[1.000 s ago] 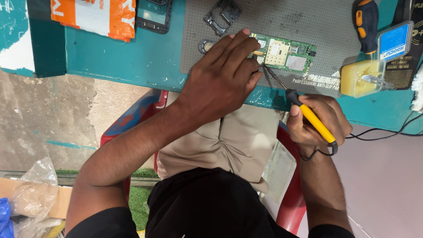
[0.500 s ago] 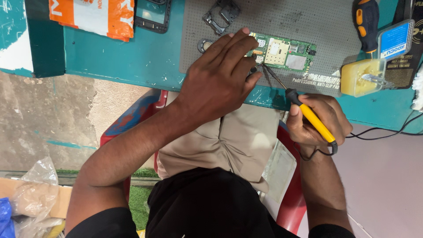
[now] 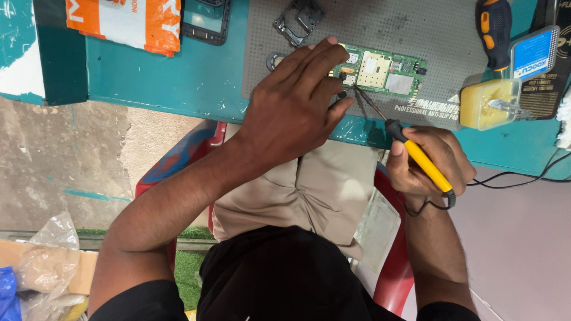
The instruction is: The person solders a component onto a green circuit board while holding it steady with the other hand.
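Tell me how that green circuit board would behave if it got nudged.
The green circuit board looks thin, flat and stiff, so probably light. The textured grey mat beneath likely resists sliding, and the left hand pins its end. Exposed components suggest it is fragile.

Bright, even daylight throughout; soft shadow falls just under the fingers (image 3: 315, 65) on the desk (image 3: 178, 77). Focus is sharp, edges bend slightly, no glare.

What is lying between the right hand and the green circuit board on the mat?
In the head view, only the soldering iron bridges them: the right hand grips its yellow handle, and its thin metal tip crosses the grey mat to the green circuit board.
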